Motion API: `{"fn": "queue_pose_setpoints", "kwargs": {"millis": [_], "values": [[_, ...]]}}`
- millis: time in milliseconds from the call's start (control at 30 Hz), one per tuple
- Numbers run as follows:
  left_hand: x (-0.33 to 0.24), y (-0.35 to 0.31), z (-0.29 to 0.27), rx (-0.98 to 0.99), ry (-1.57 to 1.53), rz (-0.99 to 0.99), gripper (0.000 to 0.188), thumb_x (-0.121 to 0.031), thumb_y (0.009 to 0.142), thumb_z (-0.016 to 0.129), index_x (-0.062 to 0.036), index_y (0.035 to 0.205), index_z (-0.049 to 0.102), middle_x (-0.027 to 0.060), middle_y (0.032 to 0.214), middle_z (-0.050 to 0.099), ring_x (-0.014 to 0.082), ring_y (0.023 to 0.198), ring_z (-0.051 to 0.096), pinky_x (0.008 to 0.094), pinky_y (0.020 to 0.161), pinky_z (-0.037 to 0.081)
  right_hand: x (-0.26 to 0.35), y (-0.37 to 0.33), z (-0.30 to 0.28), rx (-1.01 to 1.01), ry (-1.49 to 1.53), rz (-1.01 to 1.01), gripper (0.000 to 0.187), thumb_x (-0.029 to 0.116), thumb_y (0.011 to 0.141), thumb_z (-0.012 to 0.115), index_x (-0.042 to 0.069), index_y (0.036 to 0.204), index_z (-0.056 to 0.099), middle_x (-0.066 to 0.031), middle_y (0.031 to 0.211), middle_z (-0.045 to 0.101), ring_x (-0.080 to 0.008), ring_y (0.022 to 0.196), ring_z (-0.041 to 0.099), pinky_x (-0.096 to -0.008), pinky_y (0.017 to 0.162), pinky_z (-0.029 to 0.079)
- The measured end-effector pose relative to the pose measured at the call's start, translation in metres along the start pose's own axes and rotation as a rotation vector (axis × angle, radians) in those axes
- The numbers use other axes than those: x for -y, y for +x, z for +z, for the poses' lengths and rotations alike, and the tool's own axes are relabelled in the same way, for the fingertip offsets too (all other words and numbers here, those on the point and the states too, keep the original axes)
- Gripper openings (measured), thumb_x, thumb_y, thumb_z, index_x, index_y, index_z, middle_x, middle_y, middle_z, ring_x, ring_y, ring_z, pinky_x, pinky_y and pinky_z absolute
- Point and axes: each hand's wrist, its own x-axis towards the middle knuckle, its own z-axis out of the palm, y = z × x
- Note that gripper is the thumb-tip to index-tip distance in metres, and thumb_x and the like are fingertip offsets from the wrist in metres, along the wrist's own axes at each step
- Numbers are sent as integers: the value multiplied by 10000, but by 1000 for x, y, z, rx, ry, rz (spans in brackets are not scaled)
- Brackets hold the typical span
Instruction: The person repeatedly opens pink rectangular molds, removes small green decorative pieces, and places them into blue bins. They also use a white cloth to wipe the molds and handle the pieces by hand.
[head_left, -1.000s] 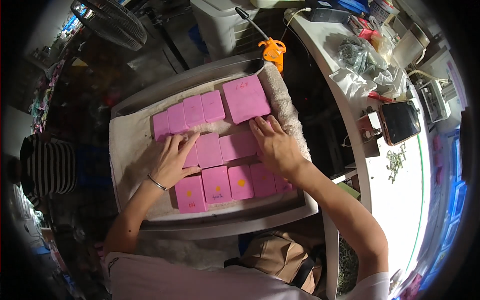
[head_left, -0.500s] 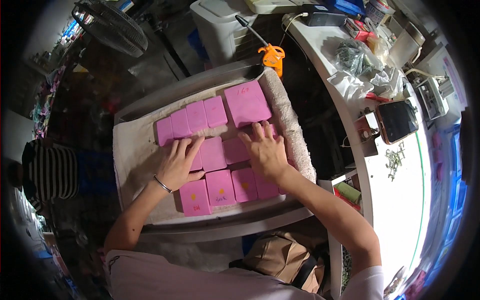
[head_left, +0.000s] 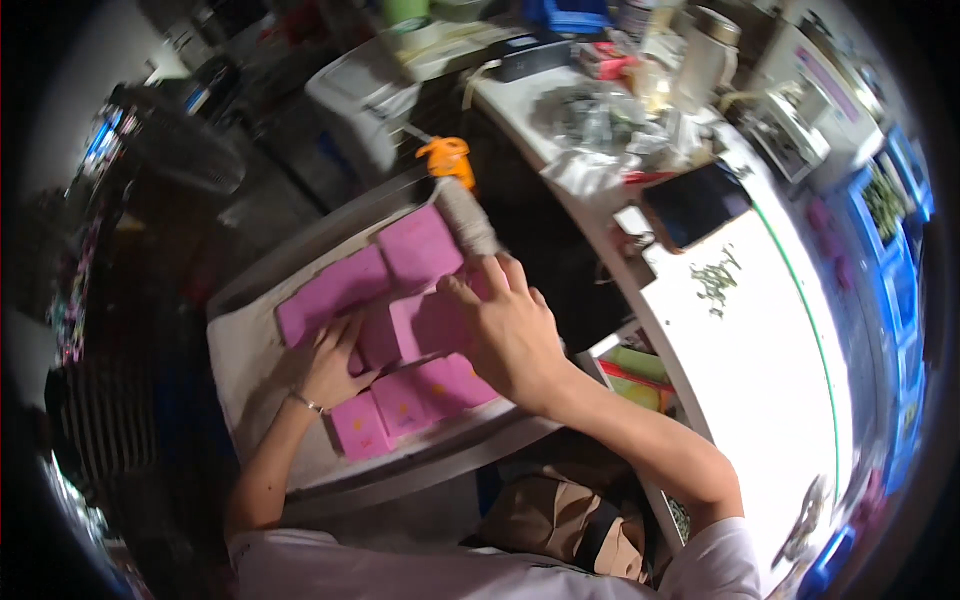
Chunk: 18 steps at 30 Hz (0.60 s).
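Note:
Several pink rectangular blocks (head_left: 425, 325) lie in rows on a pale towel (head_left: 240, 350) in a shallow tray. My left hand (head_left: 333, 368), with a bracelet at the wrist, rests fingers spread on the left end of the middle row. At that row's right end is my right hand (head_left: 515, 335), fingers apart and slightly bent; blur hides whether they touch a block. A larger pink block (head_left: 420, 245) sits at the far right corner, beside the far row (head_left: 335, 295). Yellow spots mark the near row (head_left: 405, 405).
An orange air blow gun (head_left: 447, 160) is by the tray's far right corner. On the white bench (head_left: 740, 370) to the right are a phone (head_left: 697, 205), small green pieces (head_left: 715, 283) and plastic bags (head_left: 600, 130). A brown bag (head_left: 545, 515) is below the tray.
The whole view has shifted and turned, so tray and bench appear farther left. My right hand looks raised and nearer the tray's right edge; the left stays on the blocks.

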Motion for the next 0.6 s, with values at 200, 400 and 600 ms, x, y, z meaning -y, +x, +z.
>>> {"fn": "queue_pose_setpoints", "kwargs": {"millis": [200,400,600], "values": [[-16,24,6,-88,-218,-37,794,-167,578,750,21,1279,429,233,1219,474,387,1127,474,415,954,411,-51,-125,-109,-71,103,282,617,76,628,694,116,1217,514,-144,1216,437,-345,1164,413,-427,843,483],[-103,44,-55,-237,-285,118,768,-139,523,756,13,1222,477,189,1179,496,347,1101,503,396,931,415,-98,-250,-167,-284,-141,728,569,113,628,774,130,1150,550,-134,1166,478,-327,1087,472,-419,791,515],[-317,117,-57,68,-526,854,740,-119,554,725,14,1238,475,188,1173,507,343,1084,532,388,911,447,-136,-334,-170,-326,-296,1041,574,180,658,787,110,1168,535,-156,1166,475,-322,1098,467,-427,791,500]]}}
